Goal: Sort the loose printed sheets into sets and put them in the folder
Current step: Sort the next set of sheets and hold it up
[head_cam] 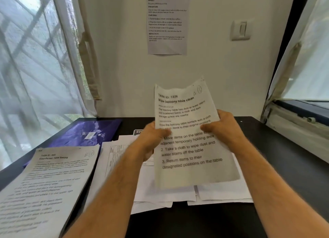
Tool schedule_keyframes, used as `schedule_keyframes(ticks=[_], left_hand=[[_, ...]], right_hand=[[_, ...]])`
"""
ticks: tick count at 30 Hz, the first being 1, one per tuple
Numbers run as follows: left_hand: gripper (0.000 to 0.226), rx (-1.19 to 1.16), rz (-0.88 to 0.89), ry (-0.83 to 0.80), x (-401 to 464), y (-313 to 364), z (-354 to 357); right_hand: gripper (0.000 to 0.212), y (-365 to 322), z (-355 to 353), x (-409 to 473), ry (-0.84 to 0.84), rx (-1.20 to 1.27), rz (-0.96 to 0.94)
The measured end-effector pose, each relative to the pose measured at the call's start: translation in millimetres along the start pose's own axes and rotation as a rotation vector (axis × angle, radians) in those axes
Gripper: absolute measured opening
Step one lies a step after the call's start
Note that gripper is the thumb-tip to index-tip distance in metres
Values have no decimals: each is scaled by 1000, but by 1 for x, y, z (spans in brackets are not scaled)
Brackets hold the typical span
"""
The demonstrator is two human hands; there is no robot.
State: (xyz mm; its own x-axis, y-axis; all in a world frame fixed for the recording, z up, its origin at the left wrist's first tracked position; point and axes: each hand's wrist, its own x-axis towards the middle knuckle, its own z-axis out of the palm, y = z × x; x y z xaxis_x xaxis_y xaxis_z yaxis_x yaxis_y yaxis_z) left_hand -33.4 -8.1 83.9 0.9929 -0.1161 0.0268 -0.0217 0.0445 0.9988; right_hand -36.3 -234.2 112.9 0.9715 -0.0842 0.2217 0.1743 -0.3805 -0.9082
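Both hands held one printed sheet [188, 141] up in the middle of the frame, above the dark worktop [277, 166]. The left hand [151, 139] pinched its left edge, and the right hand [222, 129] pinched its right edge, thumbs on the front. The sheet stood tilted, with its top leaning right. Under it lay loose sheets [213, 193] in a messy pile. A stack [44, 184] of printed sheets lay at the lower left of the frame. The purple folder [87, 132] lay closed at the middle left, partly under that stack. A paper [167, 20] hung on the wall at the top.
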Motion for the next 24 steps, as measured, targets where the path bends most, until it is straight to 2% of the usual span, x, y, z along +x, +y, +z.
schedule_keyframes(ticks=[2,4,6,9,11,14,15,18,21,24], left_hand=[[34,-67,-97,-106,4,-12,15],[34,-155,-157,-143,8,-22,27],[32,-200,-177,-118,14,-30,39],[28,-137,-191,-48,23,-43,65],[29,-79,-169,-28,28,-53,83],[27,33,-114,-8,32,-68,104],[25,80,-94,-1,31,-72,106],[28,215,-37,6,26,-79,108],[31,344,18,-12,20,-80,105],[31,465,62,-42,20,-80,102]], right_hand=[[30,6,-17,-2,-42,-27,91],[28,18,-31,-3,-101,-57,193],[29,30,-43,-7,-154,-93,281],[33,51,-57,-12,-167,-170,360],[42,60,-62,-11,-77,-270,319],[78,71,-57,-2,187,-468,112],[84,74,-52,2,223,-527,33],[84,79,-31,13,180,-535,-127],[87,87,-10,20,138,-441,-161],[73,97,1,20,101,-329,-200]])
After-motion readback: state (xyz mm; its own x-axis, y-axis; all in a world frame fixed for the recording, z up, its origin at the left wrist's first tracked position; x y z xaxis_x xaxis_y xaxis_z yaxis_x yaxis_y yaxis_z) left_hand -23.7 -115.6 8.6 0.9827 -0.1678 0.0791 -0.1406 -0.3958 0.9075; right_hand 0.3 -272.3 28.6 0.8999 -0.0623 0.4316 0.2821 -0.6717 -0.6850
